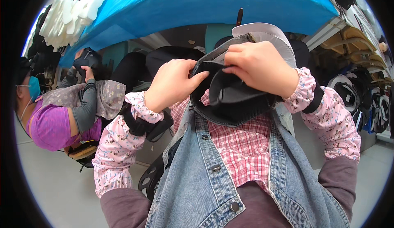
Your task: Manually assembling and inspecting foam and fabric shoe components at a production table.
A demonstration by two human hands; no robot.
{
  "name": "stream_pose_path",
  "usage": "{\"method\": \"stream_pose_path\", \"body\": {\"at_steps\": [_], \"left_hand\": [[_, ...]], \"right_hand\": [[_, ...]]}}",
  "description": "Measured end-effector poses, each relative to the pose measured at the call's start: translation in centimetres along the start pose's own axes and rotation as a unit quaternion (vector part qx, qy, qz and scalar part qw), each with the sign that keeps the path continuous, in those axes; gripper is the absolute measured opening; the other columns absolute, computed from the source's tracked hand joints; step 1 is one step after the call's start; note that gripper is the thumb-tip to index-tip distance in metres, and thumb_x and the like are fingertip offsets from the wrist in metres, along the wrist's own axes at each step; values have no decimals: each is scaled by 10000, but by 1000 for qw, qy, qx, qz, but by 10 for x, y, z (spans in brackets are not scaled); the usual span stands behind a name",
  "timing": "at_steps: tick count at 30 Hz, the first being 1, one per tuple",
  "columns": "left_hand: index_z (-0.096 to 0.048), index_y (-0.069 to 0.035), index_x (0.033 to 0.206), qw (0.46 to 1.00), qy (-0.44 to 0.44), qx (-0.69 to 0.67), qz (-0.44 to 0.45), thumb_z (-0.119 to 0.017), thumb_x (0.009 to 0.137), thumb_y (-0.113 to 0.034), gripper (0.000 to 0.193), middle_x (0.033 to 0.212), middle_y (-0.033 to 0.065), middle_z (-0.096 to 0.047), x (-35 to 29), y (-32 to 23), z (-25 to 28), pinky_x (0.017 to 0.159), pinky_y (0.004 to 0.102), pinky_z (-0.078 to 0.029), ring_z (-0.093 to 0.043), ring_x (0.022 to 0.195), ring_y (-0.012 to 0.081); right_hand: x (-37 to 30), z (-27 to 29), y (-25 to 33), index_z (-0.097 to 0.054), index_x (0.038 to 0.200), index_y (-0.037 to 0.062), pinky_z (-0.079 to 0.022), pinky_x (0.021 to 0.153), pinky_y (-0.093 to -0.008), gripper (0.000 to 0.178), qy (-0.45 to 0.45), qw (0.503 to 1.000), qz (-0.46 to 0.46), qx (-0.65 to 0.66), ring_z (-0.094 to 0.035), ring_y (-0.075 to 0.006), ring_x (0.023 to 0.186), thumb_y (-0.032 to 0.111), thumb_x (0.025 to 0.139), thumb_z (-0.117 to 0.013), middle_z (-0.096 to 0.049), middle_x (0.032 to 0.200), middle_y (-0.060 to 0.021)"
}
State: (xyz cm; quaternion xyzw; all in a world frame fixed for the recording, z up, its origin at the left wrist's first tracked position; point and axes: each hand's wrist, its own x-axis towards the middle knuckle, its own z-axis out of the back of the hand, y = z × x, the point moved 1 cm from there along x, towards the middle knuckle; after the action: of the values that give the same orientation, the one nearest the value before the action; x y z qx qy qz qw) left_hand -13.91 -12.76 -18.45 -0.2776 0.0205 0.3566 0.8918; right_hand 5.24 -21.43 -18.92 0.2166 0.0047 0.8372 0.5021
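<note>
Before my chest is a black, hollow, curved fabric piece (242, 90), shaped somewhat like a boot upper; its exact kind I cannot tell. My left hand (172, 82) pinches its left rim between thumb and fingers. My right hand (262, 66) has its fingers closed on a fold of the inner black layer near the far edge. A pale, rounded, shell-like part (271, 33) sticks out behind my right hand, seemingly joined to the black piece. The right fingertips are partly hidden in the fold.
A blue-covered table (205, 2) spans the far side, with a dark-handled tool (239, 17) upright near its edge. White shaped pieces (74, 17) lie at far left. A co-worker in purple (61, 121) sits left, holding a black item. Racks (353, 43) with tan, black and white parts stand right.
</note>
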Motion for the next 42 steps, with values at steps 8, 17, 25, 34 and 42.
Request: {"method": "stream_pose_path", "body": {"at_steps": [8, 17, 25, 34, 42], "left_hand": [[-643, 33, 917, 975, 72, -202, -59, -649, 837, -262, 305, 677, 150, -623, 9, 22, -10, 592, 320, -455, -566, 573, 194], [-583, 44, 1066, 980, 111, -118, -113, -574, 909, -153, 252, 826, 90, -633, 3, 13, -2, 727, 245, -463, -535, 748, 69], [-599, 69, 845, 994, 25, -65, -80, -576, 878, -239, 311, 549, 162, -500, 6, -3, 0, 472, 337, -355, -402, 462, 162], [-637, 31, 769, 998, -28, -38, -36, -577, 820, -254, 296, 645, 231, -569, 8, -1, -4, 599, 435, -459, -580, 638, 397], [-602, -41, 1117, 989, -56, -119, -66, -565, 810, -247, 372, 770, 178, -643, -8, 18, -7, 650, 382, -485, -626, 705, 332]], "right_hand": [[2, 16, -8, -588, 751, 74, -480, 612, -330, 127, -82, 996, 38, 9, -596, -233, 729, 181, 754, -658, -576, 745, -44], [-1, 7, -18, -563, 799, 51, -480, 635, -351, 142, -92, 995, -11, 29, -591, -263, 729, 157, 765, -651, -580, 773, -67], [-5, 10, -15, -509, 934, 31, -477, 652, -376, 256, -74, 992, -32, 94, -585, -309, 761, 183, 789, -655, -572, 804, -124], [-20, 13, 55, -518, 1112, 35, -397, 725, -315, 635, -11, 989, 28, -145, -525, -211, 836, 293, 580, -748, -509, 993, -69], [-46, 65, -15, -586, 793, 42, -412, 715, -350, 160, -95, 988, -113, -32, -527, -274, 843, -20, 649, -554, -526, 821, -90]]}}
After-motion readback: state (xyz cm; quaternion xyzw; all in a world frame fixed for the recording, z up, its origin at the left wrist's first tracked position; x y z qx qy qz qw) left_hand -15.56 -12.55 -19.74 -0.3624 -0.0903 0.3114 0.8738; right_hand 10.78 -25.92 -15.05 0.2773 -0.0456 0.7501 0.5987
